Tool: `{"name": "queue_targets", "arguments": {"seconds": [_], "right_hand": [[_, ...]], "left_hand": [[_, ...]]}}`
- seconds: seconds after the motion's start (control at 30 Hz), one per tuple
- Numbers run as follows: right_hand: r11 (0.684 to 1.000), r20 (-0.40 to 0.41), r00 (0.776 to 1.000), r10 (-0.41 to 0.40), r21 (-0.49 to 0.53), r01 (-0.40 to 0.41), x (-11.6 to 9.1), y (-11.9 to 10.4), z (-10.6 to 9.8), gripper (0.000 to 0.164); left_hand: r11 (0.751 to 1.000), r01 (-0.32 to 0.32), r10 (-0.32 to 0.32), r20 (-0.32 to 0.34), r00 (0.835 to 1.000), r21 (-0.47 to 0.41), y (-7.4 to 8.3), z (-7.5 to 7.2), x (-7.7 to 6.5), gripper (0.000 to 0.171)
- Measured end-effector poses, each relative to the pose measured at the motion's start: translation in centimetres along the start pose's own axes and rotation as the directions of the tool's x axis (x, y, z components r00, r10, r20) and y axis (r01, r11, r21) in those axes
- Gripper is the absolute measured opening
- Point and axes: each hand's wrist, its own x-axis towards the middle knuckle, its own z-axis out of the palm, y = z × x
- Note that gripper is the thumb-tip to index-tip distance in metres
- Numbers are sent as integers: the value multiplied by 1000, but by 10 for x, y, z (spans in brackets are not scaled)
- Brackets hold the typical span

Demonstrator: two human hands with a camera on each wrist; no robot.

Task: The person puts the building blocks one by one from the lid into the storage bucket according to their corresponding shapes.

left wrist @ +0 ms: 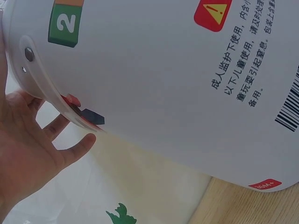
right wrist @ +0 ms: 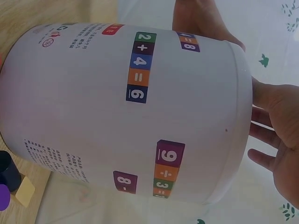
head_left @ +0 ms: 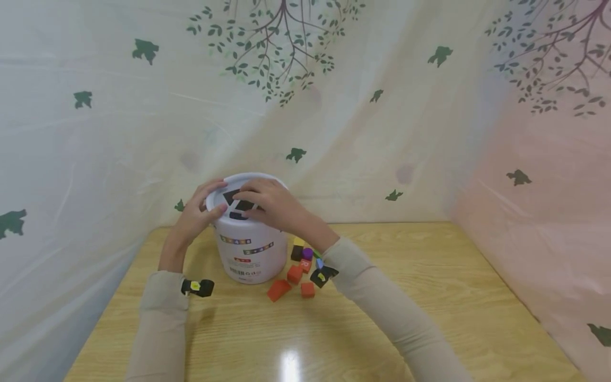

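The table (head_left: pixel 429 297) holds a bucket (head_left: pixel 253 246), left hand (head_left: pixel 193 215) gripping its rim (head_left: pixel 252 175), right hand (head_left: pixel 272 204) atop, hold unclear.

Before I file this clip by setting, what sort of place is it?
Likely an indoor play corner: tree-printed curtains hang behind a wood-grain table, which bears a white shape-sorting bucket and coloured toy blocks.
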Motion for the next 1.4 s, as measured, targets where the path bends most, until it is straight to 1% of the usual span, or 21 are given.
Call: {"name": "queue_targets", "arguments": {"seconds": [0.3,0.5,0.77,0.93,1.13,1.27,1.4], "right_hand": [[1000,-24,1000,-16,16,17,-2,6,1,36],[998,-58,997,-43,42,46,-6,13,1,34],[999,-85,996,-1,44,5,-19,24,-6,34],[998,-134,990,31,59,-23,-32,38,-7,33],[993,-195,977,87,100,-68,-55,55,-9,33],[986,-207,969,137,126,-112,-73,70,-3,33],[977,-190,965,182,146,-155,-92,85,8,33]], "left_hand": [[1000,9,-9,-8,1000,23,-2,2,3,67],[1000,2,-2,-13,1000,8,-2,2,5,66],[1000,-9,9,-16,1000,-9,-3,1,8,67],[1000,-14,14,-27,1000,-5,-4,2,10,66],[1000,-17,17,-33,999,-19,-4,2,11,67],[999,-13,12,-32,999,-31,-4,1,11,68],[1000,-6,6,-33,999,-28,-5,2,12,68]]}}
